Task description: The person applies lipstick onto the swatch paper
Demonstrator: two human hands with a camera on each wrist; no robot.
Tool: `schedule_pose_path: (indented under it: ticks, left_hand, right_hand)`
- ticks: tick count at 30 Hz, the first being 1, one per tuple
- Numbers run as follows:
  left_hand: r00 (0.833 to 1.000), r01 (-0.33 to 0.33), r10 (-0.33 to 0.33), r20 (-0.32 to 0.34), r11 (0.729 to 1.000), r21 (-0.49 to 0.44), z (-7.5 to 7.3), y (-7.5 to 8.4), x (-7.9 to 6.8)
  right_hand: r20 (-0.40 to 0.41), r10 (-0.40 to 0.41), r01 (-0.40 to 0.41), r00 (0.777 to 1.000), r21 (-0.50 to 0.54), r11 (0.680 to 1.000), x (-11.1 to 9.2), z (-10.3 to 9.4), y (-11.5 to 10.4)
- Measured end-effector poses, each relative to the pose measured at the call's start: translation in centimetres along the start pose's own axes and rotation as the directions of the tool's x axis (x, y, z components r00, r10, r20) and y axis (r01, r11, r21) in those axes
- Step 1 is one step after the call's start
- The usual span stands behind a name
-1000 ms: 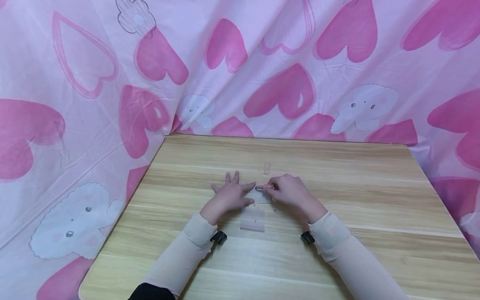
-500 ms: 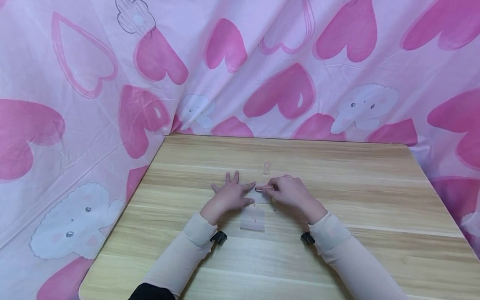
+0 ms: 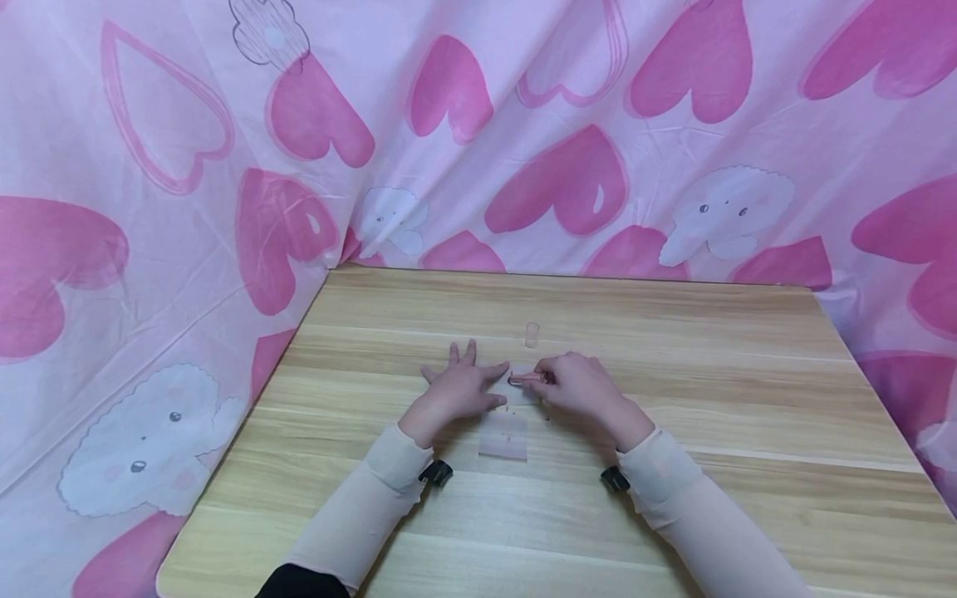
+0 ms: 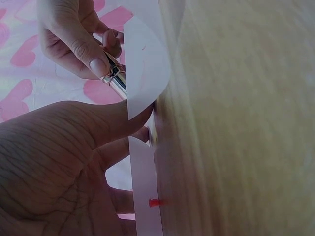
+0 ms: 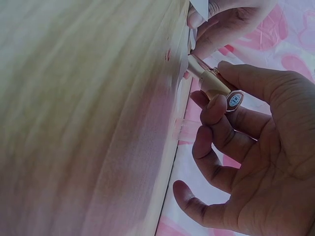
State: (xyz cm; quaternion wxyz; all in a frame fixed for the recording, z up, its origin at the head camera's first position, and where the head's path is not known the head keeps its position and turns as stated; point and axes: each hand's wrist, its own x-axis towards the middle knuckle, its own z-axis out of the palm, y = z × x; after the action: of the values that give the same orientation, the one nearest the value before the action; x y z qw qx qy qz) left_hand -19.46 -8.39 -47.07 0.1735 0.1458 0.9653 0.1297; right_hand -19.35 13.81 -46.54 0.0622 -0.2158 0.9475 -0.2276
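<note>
My left hand lies with its fingers spread, thumb and index finger on a thin white paper sheet at the middle of the table. With thumb and fingers my right hand pinches a metallic lipstick tube, laid nearly flat over that sheet and pointing at the left index finger. In the right wrist view the tube has a round label on its base. Its tip is hard to make out. A curled edge of the paper partly hides the tube in the left wrist view.
Beyond the hands stands a small clear cap. A second pale sheet with small reddish bits lies nearer the person. Another dark red crumb sits on the wooden table. Pink heart-patterned cloth hangs behind and at the sides.
My right hand has shifted slightly towards the person, and the lipstick tube has moved with it over the paper. The left hand stays in place.
</note>
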Motion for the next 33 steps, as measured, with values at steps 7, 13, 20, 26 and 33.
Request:
schedule_pose_path:
  ticks: [7,13,20,26,33]
  left_hand:
    - [1.0,0.003,-0.003,0.001,1.0,-0.001,0.13,-0.06,0.04]
    - [1.0,0.004,-0.004,0.0,1.0,0.008,0.23,-0.12,0.15]
    - [1.0,0.0,0.0,0.0,1.0,0.01,0.22,-0.2,0.15]
    - [1.0,-0.004,0.004,-0.001,1.0,0.018,0.25,-0.24,0.19]
    - [1.0,0.002,-0.002,-0.001,1.0,0.015,0.29,-0.23,0.18]
  right_hand:
    - [-0.002,-0.02,0.02,1.0,0.009,1.0,-0.35,0.02,-0.09]
    - [-0.009,-0.034,0.034,0.999,0.0,0.999,-0.69,-0.17,-0.39]
    - [-0.007,-0.035,0.035,0.999,-0.005,0.999,-0.81,-0.21,-0.54]
    - [-0.017,-0.039,0.039,0.999,-0.011,0.999,-0.9,-0.12,-0.5]
    - [-0.013,-0.035,0.035,0.999,-0.016,0.999,-1.02,-0.04,-0.4]
